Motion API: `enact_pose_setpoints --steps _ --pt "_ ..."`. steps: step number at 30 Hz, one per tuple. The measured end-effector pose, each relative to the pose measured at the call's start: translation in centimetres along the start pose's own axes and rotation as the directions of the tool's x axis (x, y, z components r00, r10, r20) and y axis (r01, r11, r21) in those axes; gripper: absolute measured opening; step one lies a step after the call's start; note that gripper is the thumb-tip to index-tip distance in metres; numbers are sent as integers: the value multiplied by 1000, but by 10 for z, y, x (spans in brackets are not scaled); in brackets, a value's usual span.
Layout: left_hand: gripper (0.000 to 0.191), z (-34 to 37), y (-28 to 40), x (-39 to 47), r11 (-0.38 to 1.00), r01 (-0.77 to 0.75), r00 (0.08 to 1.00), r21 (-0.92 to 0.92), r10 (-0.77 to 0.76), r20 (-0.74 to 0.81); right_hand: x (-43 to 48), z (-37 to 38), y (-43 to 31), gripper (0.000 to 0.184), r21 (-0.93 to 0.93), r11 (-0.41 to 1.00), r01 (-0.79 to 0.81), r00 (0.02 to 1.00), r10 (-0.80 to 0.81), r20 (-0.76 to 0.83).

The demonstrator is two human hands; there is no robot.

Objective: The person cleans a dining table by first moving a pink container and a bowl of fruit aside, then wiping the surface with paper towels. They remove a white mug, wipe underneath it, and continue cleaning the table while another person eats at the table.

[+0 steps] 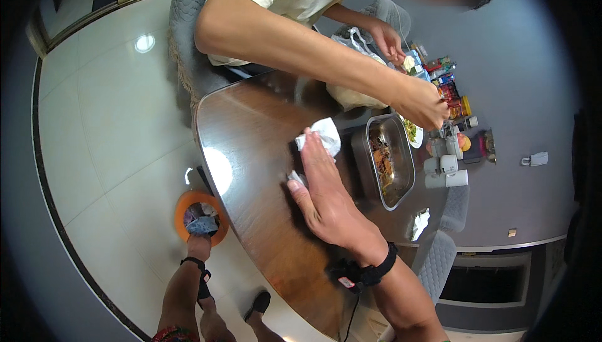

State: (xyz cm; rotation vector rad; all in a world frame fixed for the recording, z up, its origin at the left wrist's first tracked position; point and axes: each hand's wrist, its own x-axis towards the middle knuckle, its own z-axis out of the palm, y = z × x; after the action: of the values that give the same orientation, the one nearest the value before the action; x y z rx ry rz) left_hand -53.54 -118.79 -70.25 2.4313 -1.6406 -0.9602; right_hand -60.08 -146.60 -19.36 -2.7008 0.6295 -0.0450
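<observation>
My right hand (331,201) lies palm down, fingers extended, on a crumpled white tissue (326,136) on the dark wooden table (263,154). A bit of tissue also shows beside the thumb. Just beyond this hand stands a rectangular steel pan (360,154) with brown food remains (382,158) inside. My left hand (199,244) is low, beyond the table edge, at the rim of an orange waste bin (181,215). It appears to grip that rim, though its fingers are mostly hidden. Inside the bin is crumpled bluish waste (202,224).
Across the table a person's arm (301,50) reaches over a plastic bag (352,95) towards a plate of green food (412,132). White mugs (449,164), jars (458,107) and another tissue (421,224) are farther along. Padded chairs (435,257) stand around.
</observation>
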Motion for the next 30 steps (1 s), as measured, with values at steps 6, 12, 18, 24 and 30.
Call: enact_pose_setpoints --steps 6,12,18,24,30 --pt "24 -10 1 6 994 -108 983 -4 107 146 5 3 7 65 90 992 91 991 -82 -103" --pt "20 -62 -1 -70 976 -218 942 -4 211 262 31 -1 22 62 85 982 170 980 -159 -122" --pt "19 -129 7 -171 955 -295 938 -25 295 184 83 -5 22 62 180 971 156 984 -137 -110" --pt "10 -194 29 -206 908 -417 908 26 415 58 52 5 5 60 216 925 313 948 -320 -6" --pt "20 -237 68 -207 888 -457 889 44 456 29 -74 10 -31 64 333 894 300 931 -350 101"
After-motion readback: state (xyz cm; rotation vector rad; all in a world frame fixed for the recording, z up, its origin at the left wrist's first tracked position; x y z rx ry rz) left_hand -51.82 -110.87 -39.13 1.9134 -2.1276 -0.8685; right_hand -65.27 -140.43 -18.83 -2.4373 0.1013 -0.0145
